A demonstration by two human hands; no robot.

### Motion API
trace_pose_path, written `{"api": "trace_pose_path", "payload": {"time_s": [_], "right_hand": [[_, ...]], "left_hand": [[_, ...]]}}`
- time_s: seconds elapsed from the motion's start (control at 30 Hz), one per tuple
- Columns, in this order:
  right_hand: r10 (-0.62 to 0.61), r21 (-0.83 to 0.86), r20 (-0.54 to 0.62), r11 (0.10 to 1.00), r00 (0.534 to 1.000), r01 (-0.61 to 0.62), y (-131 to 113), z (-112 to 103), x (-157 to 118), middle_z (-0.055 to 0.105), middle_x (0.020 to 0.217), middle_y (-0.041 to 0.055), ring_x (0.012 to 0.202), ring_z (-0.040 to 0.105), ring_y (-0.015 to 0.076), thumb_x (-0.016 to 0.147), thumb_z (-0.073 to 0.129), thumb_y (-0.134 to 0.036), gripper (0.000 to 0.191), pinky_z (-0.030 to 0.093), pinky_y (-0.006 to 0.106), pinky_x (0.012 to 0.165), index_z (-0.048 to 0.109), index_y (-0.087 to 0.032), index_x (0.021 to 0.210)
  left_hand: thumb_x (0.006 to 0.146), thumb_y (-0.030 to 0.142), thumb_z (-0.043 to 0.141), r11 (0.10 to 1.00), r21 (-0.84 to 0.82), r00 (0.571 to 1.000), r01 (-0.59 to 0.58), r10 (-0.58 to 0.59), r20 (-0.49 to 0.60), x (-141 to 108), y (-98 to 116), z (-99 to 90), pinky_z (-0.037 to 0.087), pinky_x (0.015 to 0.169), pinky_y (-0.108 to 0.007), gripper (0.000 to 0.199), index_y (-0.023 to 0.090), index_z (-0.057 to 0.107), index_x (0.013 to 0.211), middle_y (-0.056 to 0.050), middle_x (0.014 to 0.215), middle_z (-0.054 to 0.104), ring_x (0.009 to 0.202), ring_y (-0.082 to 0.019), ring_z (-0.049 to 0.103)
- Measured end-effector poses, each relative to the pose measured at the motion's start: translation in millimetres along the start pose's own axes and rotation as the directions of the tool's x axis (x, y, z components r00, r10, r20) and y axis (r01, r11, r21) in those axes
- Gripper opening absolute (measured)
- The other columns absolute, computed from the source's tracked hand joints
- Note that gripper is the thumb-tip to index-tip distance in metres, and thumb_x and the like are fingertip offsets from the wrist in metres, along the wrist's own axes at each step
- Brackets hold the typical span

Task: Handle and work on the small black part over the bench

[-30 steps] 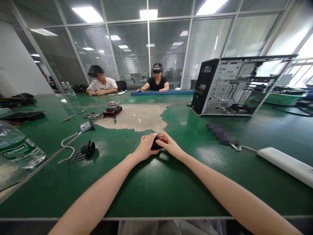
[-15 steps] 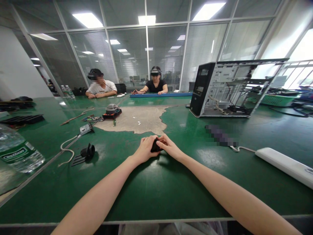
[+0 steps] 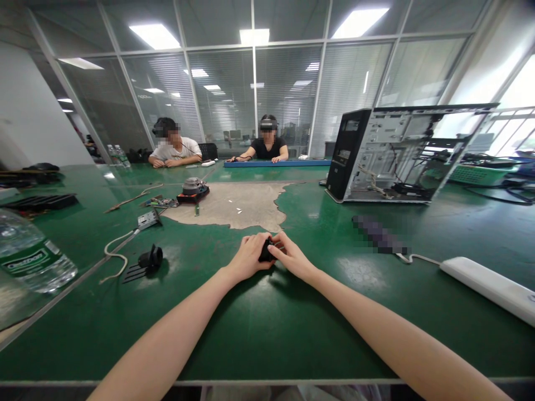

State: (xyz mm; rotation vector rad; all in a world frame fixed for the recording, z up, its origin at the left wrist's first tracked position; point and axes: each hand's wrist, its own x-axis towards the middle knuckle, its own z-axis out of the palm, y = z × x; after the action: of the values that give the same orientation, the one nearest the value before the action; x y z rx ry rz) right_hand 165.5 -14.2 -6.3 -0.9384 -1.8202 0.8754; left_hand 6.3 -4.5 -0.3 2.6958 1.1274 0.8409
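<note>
Between my two hands is a small black object [image 3: 266, 252], close above the green table [image 3: 267, 328]. My left hand [image 3: 249, 256] wraps its fingers around the left side of it. My right hand [image 3: 291, 256] grips it from the right, with the thumb lying across its near face. Most of the object is covered by fingers, so its kind does not show. To the left of my hands lies a black plastic part with a round opening and slats [image 3: 151, 257].
An opened computer case [image 3: 351, 156] stands at the back right, a white power strip [image 3: 489, 284] at the right. On the left are a water bottle [image 3: 35, 256], a metal bracket with a cable [image 3: 148, 219] and a black-and-orange part with a grey dome [image 3: 193, 190]. Two people sit across the table.
My right thumb and fingers have shifted slightly on the black object. Both hands stay around it in the same place. The view has moved a little.
</note>
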Motion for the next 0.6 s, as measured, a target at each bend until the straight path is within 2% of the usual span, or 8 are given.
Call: {"api": "trace_pose_path", "payload": {"time_s": [0.13, 0.27, 0.47, 0.6], "right_hand": [[0.054, 0.0, -0.029, 0.999, 0.998, -0.054, 7, 2, 4, 0.054, 0.073, -0.0021, 0.068, 0.052, 0.0124, 0.081, 0.041, -0.039, 0.018, 0.041, 0.027, 0.064, 0.043, -0.022, 0.088], [0.062, -0.056, -0.036, 0.996, 0.997, -0.064, 9, 4, 4, 0.056, 0.081, 0.0012, 0.075, 0.054, 0.0142, 0.08, 0.044, -0.037, 0.021, 0.042, 0.031, 0.071, 0.043, -0.022, 0.095], [-0.022, 0.067, 0.04, 0.998, 0.999, 0.019, -2, 3, -2, 0.051, 0.09, 0.0022, 0.079, 0.054, 0.0138, 0.076, 0.051, -0.031, 0.021, 0.046, 0.028, 0.068, 0.042, -0.021, 0.092], [0.031, 0.12, 0.019, 0.992, 0.999, -0.033, 2, 3, 2, 0.052, 0.082, 0.0, 0.073, 0.054, 0.0122, 0.077, 0.049, -0.035, 0.018, 0.046, 0.028, 0.067, 0.044, -0.021, 0.086]], "left_hand": [[0.065, 0.03, 0.062, 1.0, 0.004, 1.0, 0.007, -0.007, 0.0, 0, -1, 0.2, 0.029, 0.087, -0.038, 0.055, 0.023, 0.033, 0.112, -0.005, 0.107, 0.048, 0.102, -0.023, 0.045], [0.065, 0.029, 0.062, 1.0, 0.019, 1.0, 0.014, -0.014, -0.001, -2, -1, -1.0, 0.029, 0.087, -0.038, 0.056, 0.023, 0.033, 0.112, -0.005, 0.109, 0.048, 0.101, -0.023, 0.045], [0.065, 0.024, 0.06, 1.0, 0.012, 1.0, 0.006, -0.006, 0.007, -3, -2, -4.7, 0.029, 0.086, -0.036, 0.055, 0.023, 0.032, 0.113, -0.003, 0.107, 0.049, 0.099, -0.022, 0.047], [0.066, 0.028, 0.061, 1.0, 0.007, 1.0, 0.009, -0.009, 0.004, -2, -3, -4.5, 0.029, 0.087, -0.037, 0.055, 0.023, 0.032, 0.113, -0.004, 0.107, 0.049, 0.1, -0.022, 0.046]]}}
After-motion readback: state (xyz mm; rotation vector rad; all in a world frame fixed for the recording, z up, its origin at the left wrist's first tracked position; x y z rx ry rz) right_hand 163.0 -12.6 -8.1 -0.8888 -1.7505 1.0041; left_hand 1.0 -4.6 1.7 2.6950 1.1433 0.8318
